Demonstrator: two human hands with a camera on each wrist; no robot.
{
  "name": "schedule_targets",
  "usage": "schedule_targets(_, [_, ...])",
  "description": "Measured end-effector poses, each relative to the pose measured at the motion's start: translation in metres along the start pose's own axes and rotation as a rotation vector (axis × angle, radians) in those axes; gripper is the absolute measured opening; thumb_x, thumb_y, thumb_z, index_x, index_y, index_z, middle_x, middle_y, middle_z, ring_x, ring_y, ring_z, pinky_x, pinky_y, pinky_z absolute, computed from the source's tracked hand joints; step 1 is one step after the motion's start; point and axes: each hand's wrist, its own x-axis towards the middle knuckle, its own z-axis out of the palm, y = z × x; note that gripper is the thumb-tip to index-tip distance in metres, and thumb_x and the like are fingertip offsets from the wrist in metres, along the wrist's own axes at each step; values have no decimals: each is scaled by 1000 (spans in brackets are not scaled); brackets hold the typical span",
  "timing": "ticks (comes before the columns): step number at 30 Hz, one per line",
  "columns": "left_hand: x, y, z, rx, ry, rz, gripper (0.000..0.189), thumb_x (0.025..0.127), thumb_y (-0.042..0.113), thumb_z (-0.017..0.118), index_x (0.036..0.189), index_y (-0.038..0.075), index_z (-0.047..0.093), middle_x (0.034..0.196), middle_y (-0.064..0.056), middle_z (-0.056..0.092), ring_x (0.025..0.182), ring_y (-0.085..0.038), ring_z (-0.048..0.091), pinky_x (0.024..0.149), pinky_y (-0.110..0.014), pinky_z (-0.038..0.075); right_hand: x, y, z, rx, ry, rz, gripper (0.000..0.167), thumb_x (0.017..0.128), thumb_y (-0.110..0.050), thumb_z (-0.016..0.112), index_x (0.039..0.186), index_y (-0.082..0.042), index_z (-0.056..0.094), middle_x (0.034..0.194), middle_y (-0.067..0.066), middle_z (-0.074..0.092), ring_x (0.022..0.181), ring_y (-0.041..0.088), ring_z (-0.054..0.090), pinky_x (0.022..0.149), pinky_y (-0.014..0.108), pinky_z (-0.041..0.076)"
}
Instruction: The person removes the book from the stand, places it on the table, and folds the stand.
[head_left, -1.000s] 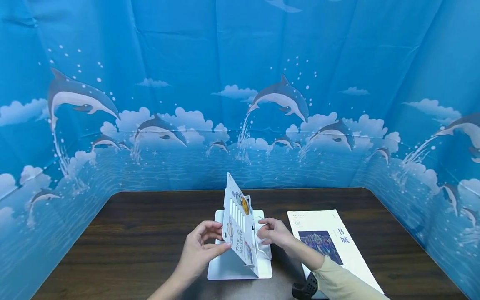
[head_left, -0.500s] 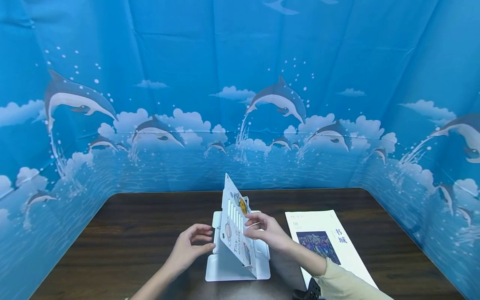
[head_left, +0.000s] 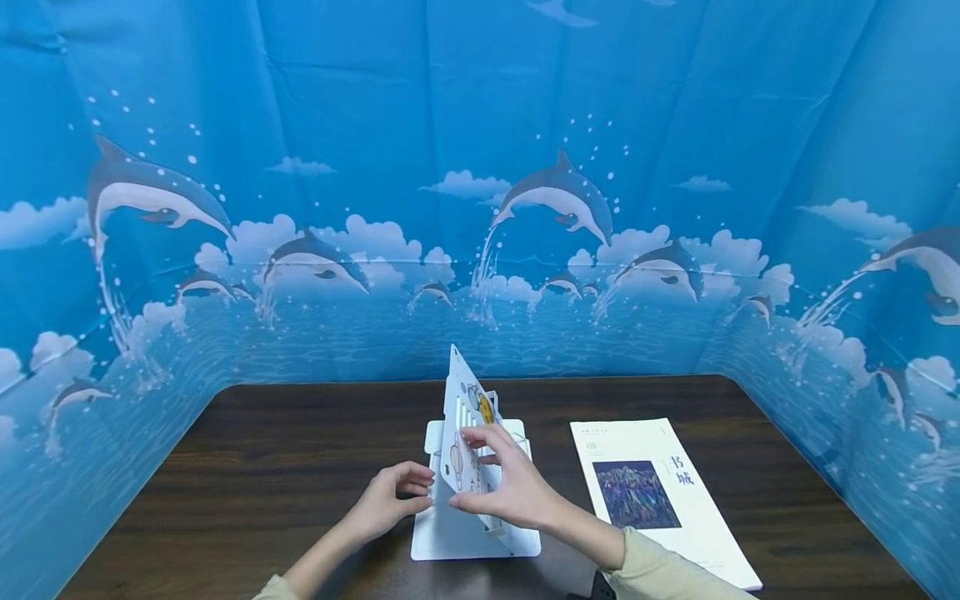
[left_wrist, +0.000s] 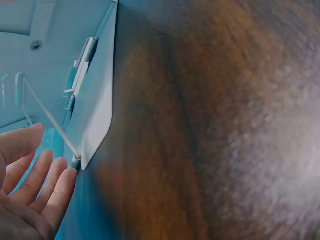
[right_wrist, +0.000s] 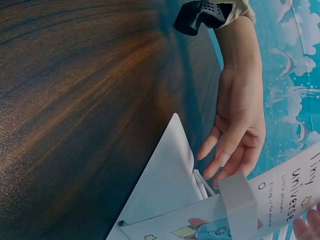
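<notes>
A white folding book stand (head_left: 457,387) printed with cartoon planets and "Tiny universe" stands on the table, its panel tilted up over a flat base plate (head_left: 442,542). My right hand (head_left: 513,492) reaches across the printed face, thumb and fingers spread apart near the panel's left edge. Left of the stand, my left hand (head_left: 386,504) is loosely bent with its fingertips by the base. The left wrist view has a thin wire support (left_wrist: 52,120) on the stand's back, close to the left fingertips. A plastic clip (right_wrist: 237,200) sits on the panel's lower edge.
A white magazine (head_left: 712,521) with a dark picture on its cover lies on the dark wooden table (head_left: 262,475), right of the stand. Behind the table hangs a blue dolphin-print curtain (head_left: 390,192).
My right hand has come from the stand's right side leftward across the panel's front. The left hand has let go of the panel's edge and dropped back beside the base.
</notes>
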Motion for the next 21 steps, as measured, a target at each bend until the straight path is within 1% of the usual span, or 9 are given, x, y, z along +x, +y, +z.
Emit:
schedule_targets(3, [2,0,2,23,-33,17,25,82,2,63,104,-8,57,97,-18,62,86,-26,62,71,-26,52,2,-1,2,-56,9,-13,69,71,-32,75,130,-13,44,120,-2,45,108,15,44,91,34,44])
schedule_targets(5, [3,0,2,30,-45,30,22,82,0,62,101,-8,58,94,-18,62,83,-24,62,69,-24,52,3,-1,2,-73,11,-16,69,70,-32,75,129,-12,44,119,-3,45,107,14,44,91,33,44])
schedule_targets(9, [6,1,2,41,-56,46,17,82,-2,61,97,-8,61,90,-17,63,79,-20,61,66,-21,50,4,1,1,-76,7,-25,70,70,-31,75,129,-12,44,120,-3,44,107,14,44,91,32,45])
schedule_targets(16, [9,1,3,54,-81,53,13,82,-1,60,94,-5,63,90,-14,64,79,-20,61,67,-21,50,4,4,0,-78,-11,-48,70,70,-30,75,130,-13,43,121,-3,43,108,13,43,92,33,45])
schedule_targets(21, [10,-1,4,97,-83,51,11,82,-1,60,91,-4,65,88,-12,65,77,-14,60,64,-20,48,5,6,0,-86,-21,-63,69,70,-30,75,130,-14,43,122,-4,42,108,13,43,91,31,45])
